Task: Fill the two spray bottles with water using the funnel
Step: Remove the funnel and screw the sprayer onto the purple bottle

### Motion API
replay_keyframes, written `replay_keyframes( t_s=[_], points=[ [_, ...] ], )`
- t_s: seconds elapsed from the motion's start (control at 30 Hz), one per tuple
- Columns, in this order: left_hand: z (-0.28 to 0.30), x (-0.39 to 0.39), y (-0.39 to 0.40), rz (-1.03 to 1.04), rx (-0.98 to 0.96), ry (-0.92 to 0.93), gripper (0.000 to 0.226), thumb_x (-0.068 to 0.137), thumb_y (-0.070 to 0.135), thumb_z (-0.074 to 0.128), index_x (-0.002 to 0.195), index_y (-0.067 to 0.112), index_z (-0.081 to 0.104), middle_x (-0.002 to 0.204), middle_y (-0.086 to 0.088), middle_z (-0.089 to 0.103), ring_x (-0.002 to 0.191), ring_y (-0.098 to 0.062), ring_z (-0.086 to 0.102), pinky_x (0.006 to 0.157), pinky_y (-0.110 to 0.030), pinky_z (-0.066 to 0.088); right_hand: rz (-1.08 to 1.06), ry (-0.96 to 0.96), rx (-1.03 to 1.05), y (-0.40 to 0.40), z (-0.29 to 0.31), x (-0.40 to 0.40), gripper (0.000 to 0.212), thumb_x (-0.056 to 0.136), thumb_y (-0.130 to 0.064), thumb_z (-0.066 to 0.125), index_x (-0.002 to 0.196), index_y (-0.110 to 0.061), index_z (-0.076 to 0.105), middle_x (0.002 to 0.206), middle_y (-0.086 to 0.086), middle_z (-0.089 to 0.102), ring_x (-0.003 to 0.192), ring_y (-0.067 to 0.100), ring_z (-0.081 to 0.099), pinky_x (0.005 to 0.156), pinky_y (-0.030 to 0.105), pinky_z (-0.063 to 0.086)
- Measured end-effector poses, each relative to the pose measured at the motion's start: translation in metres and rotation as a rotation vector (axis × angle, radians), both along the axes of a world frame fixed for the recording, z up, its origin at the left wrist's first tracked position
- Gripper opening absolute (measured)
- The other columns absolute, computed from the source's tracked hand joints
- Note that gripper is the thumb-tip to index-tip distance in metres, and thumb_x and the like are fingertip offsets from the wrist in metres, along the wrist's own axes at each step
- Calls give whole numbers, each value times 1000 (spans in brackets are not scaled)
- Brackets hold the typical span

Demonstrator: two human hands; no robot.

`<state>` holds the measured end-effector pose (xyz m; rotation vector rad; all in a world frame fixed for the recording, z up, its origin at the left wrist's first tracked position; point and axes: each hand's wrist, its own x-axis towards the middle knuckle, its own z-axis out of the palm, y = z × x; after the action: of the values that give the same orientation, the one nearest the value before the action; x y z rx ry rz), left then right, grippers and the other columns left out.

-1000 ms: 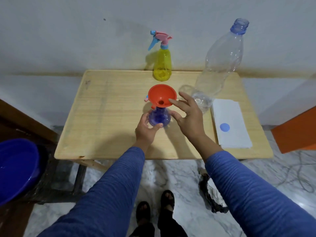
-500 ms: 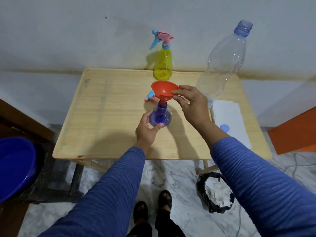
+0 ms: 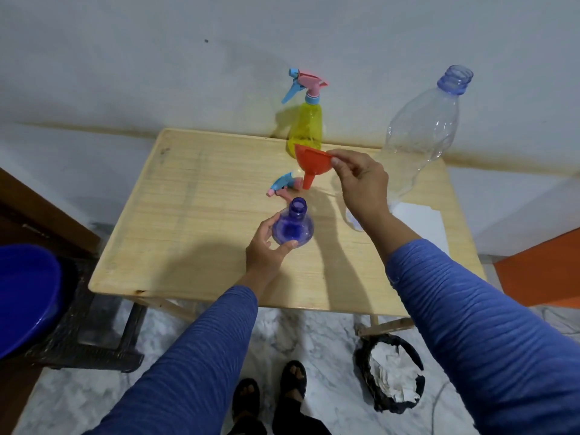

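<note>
Wooden table against a white wall, marble floor below. Left hand grips the uncapped blue spray bottle near centre; right hand pinches the orange funnel, lifted clear; yellow spray bottle far.

Two spray bottles, one funnel, one loose spray head, one clear bottle, two hands.

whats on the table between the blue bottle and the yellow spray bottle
In the head view, a loose spray head lies there, with the funnel held above it.
</note>
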<state>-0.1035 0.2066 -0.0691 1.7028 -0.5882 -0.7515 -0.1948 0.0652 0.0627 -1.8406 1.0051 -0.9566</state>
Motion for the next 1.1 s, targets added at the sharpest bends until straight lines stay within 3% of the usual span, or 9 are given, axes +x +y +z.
replay_keyframes(
  t_s=[0.13,0.3,0.4,0.53,0.63,0.77,0.9,1.0,1.1],
  points=[
    [4,2,-2,-19,63,10,60,67,26,78,116,45,48,112,28,56,103,5,53,80,-11,37,-103,-8,97,-21,-15,17,20,90,-21,59,106,-18,71,103,1,71,88,7,58,82,17,44],
    [-3,4,-5,34,101,32,57,59,33,80,98,63,50,102,29,62,97,4,59,81,-19,47,-206,-2,209,-34,-45,47,22,93,-20,54,107,-16,70,104,-1,71,90,9,59,74,8,39],
    [-5,3,-6,52,83,52,59,63,25,84,102,56,52,103,24,63,95,4,60,78,-13,47,-251,-13,279,-41,-62,63,22,94,-19,52,107,-16,69,105,-1,70,95,12,60,83,16,42],
    [-5,2,-5,64,56,55,62,67,14,82,112,45,53,107,15,64,97,0,62,80,-13,48,-343,-72,419,-53,-76,70,20,95,-18,50,104,-17,68,96,-5,65,89,10,56,78,17,41],
    [-5,1,-5,62,46,59,64,61,23,84,108,53,53,110,16,64,101,-2,61,88,-21,48,-389,-80,482,-59,-84,72,20,96,-20,50,104,-18,68,92,-7,62,88,11,56,80,21,45],
    [-6,0,-5,64,53,66,65,52,41,80,108,59,53,115,17,63,108,-7,59,97,-35,48,-409,-98,493,-60,-87,76,20,96,-22,49,104,-19,67,91,-9,59,88,10,55,78,18,42],
    [-4,1,-5,40,60,45,66,53,41,80,111,57,52,116,18,62,110,-5,57,100,-36,46,-402,-77,486,-57,-89,75,22,98,-22,47,109,-16,64,99,-5,61,85,7,51,58,6,36],
    [-3,1,-5,34,61,37,66,53,44,80,112,56,52,116,17,62,110,-5,57,99,-33,46,-401,-10,502,-55,-90,73,27,98,-25,47,120,-17,60,119,2,61,98,12,54,75,14,36],
    [-3,0,-6,38,47,37,66,52,44,80,112,54,52,116,16,63,109,-3,57,96,-25,45,-354,13,559,-52,-90,71,46,95,-25,52,140,-19,41,137,7,50,123,19,50,99,25,38]
  ],
)
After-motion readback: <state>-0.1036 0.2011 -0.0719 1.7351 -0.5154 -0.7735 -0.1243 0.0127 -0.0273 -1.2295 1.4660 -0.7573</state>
